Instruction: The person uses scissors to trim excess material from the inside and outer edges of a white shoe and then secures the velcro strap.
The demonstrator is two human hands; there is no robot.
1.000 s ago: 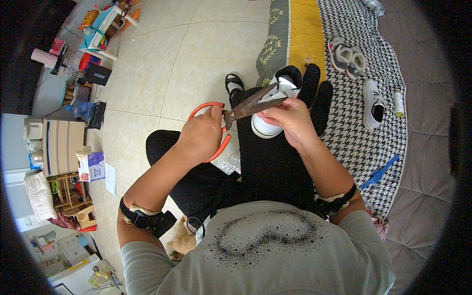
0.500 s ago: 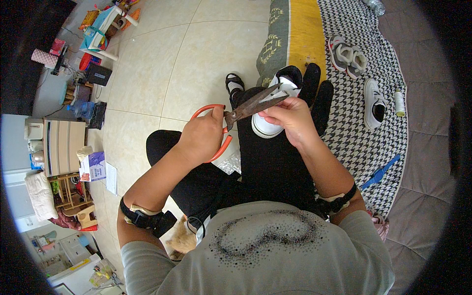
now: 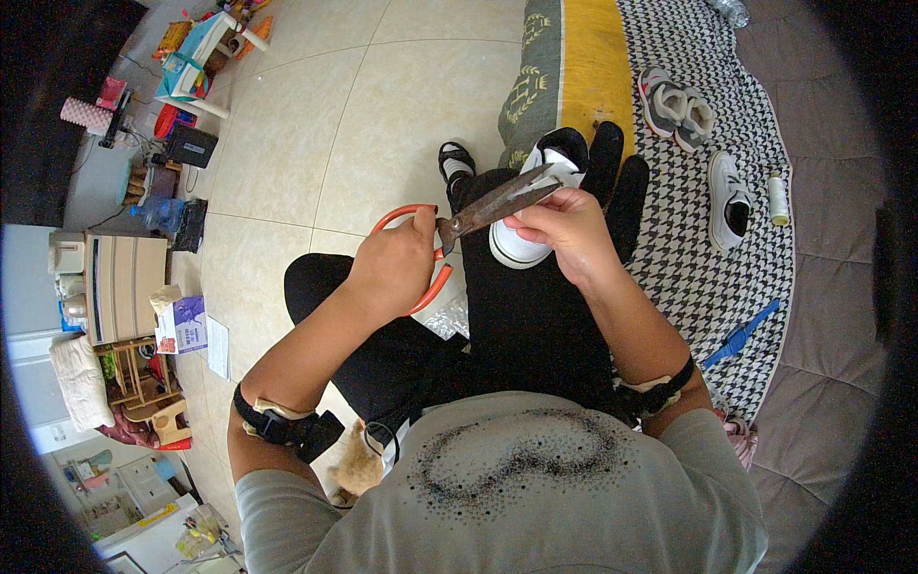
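Observation:
My left hand [image 3: 394, 263] is closed around the orange handles of a pair of scissors [image 3: 492, 209] with dark, rusty blades. The blades point up to the right, a little apart at their tips, over a white shoe [image 3: 512, 247] on my black-trousered leg. Close beside the blade tips, my right hand [image 3: 571, 232] is in a pinch, thumb against fingers. Whatever it grips is too small to make out. The scissors and my right hand cover part of the shoe, whose dark-lined opening faces away from me.
On the houndstooth cloth [image 3: 669, 316] to my right lie another white shoe [image 3: 730, 203], a grey-and-white pair of shoes [image 3: 675, 110], a white thread spool [image 3: 778, 199] and a blue strap [image 3: 741, 335]. A light-brown furry animal [image 3: 356, 464] is by my left side, and boxes stand farther left.
The scissor blades look slightly closer together at the tips. Both hands have stayed nearly in place.

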